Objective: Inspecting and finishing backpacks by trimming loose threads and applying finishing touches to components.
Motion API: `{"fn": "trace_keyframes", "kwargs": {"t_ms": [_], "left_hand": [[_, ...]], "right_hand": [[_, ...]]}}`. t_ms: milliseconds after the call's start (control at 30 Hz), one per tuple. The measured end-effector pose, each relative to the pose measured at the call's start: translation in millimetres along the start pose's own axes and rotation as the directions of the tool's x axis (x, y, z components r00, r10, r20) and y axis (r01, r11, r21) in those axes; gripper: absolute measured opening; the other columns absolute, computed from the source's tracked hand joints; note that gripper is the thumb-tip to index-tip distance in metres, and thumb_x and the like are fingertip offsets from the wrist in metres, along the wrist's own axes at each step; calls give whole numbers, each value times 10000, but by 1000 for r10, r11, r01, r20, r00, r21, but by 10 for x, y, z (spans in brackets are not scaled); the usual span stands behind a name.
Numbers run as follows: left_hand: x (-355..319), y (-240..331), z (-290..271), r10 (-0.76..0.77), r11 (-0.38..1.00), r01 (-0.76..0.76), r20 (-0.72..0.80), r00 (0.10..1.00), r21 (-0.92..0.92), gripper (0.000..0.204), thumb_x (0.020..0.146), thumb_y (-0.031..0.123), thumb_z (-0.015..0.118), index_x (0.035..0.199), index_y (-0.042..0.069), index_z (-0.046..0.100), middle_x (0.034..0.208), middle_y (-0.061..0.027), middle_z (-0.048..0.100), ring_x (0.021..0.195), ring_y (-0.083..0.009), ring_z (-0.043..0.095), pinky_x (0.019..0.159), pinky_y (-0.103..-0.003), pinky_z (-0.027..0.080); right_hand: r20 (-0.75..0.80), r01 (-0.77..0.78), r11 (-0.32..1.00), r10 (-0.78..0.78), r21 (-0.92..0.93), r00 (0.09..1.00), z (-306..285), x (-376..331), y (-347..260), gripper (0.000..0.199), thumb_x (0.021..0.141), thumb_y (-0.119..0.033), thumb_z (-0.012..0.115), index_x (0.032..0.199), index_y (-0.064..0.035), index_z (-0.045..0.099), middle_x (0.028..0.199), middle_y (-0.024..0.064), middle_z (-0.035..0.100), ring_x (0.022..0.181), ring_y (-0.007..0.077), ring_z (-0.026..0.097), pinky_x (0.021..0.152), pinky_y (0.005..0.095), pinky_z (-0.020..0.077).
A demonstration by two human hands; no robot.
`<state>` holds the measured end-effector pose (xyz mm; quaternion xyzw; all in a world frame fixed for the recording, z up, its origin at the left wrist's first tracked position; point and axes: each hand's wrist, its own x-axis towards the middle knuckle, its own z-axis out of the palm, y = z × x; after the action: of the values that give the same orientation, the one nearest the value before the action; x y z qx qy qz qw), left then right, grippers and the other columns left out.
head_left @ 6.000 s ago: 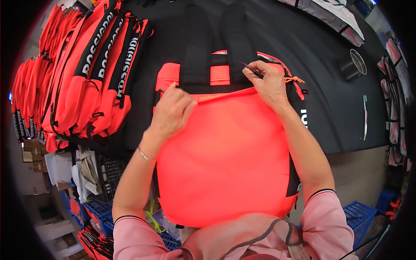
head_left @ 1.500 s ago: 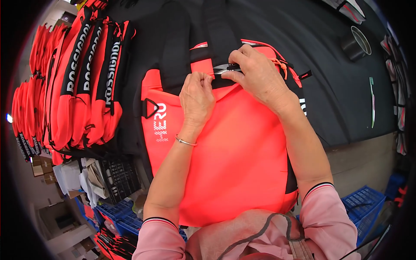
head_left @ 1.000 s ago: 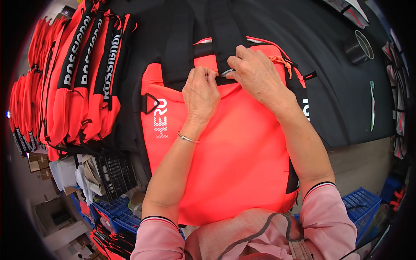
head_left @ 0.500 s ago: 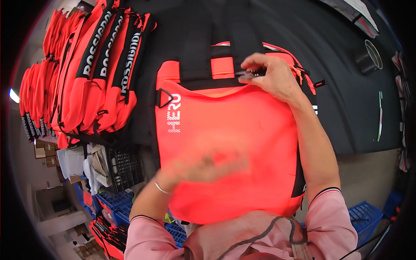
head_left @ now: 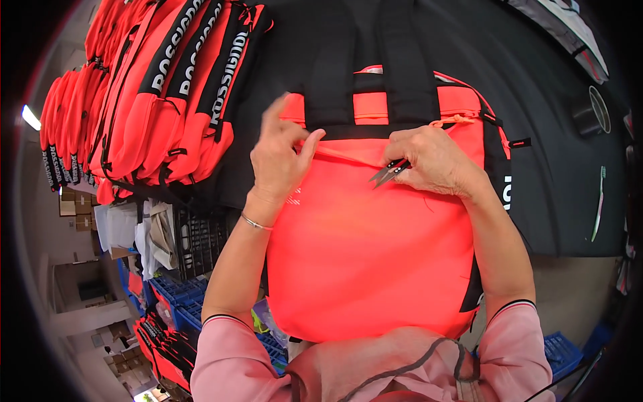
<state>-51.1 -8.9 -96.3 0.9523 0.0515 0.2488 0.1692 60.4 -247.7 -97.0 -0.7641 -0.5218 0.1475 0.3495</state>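
Observation:
A bright red-orange backpack (head_left: 375, 261) lies in front of me with its black shoulder straps (head_left: 328, 74) stretching away from me. My right hand (head_left: 432, 161) is closed around small thread snips (head_left: 390, 173), their blades pointing left over the front panel. Its fingers also touch the panel's loose top edge (head_left: 355, 151). At the bag's upper left corner is my left hand (head_left: 278, 157), thumb and forefinger apart, the forefinger slightly blurred. It covers the triangular ring and most of the white print there. A few loose threads (head_left: 429, 203) show on the panel.
Several matching red-orange backpacks (head_left: 154, 100) are stacked at the left on the black-covered table (head_left: 549, 194). A dark roll or cup (head_left: 591, 110), a toothbrush (head_left: 598, 204) and a grey-white bag (head_left: 569, 33) lie to the right. Blue crates (head_left: 177, 295) stand lower left.
My left hand has swept up from the middle of the panel to its upper left corner. The right hand has come nearer with the snips, whose blades now lie over the panel.

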Motion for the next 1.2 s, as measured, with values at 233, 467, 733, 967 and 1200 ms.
{"fn": "trace_keyframes", "kwargs": {"t_ms": [233,467,733,967,1200], "left_hand": [[162,125,-2,-81,934,3,203,976,357,104,797,136,742,886,82,737,1237,-77,524,728,-247,677,629,-367,551],[208,35,119,46,871,-171,270,962,460,18,784,74,689,799,69,695,1001,-29,555,789,-224,623,652,-365,480],[129,-147,113,225,880,-322,290,930,349,54,805,31,656,841,44,618,1010,-80,563,867,-267,581,748,-364,432],[57,-106,-5,-72,991,80,74,995,-112,47,810,91,717,836,54,705,894,-87,602,719,-258,620,631,-348,491],[108,-103,139,-17,956,-25,142,990,292,88,749,156,783,807,99,749,842,-14,620,686,-248,616,620,-369,495]], "right_hand": [[7,-35,999,35,-12,999,15,1,-17,167,715,-112,731,846,-12,706,792,97,658,785,272,652,680,402,511],[10,-66,997,66,-31,998,9,7,-24,196,721,-112,746,870,8,704,842,129,682,812,296,658,713,415,515],[-38,-48,997,50,55,998,37,7,28,210,738,-117,756,900,6,707,881,127,694,835,297,665,739,407,524],[-85,1,995,7,96,996,78,-14,85,214,694,-58,756,893,-2,700,865,107,683,763,273,649,670,365,517],[-25,-75,995,77,61,997,77,28,43,196,740,-85,734,914,6,718,889,131,704,852,288,674,754,401,534]]}}
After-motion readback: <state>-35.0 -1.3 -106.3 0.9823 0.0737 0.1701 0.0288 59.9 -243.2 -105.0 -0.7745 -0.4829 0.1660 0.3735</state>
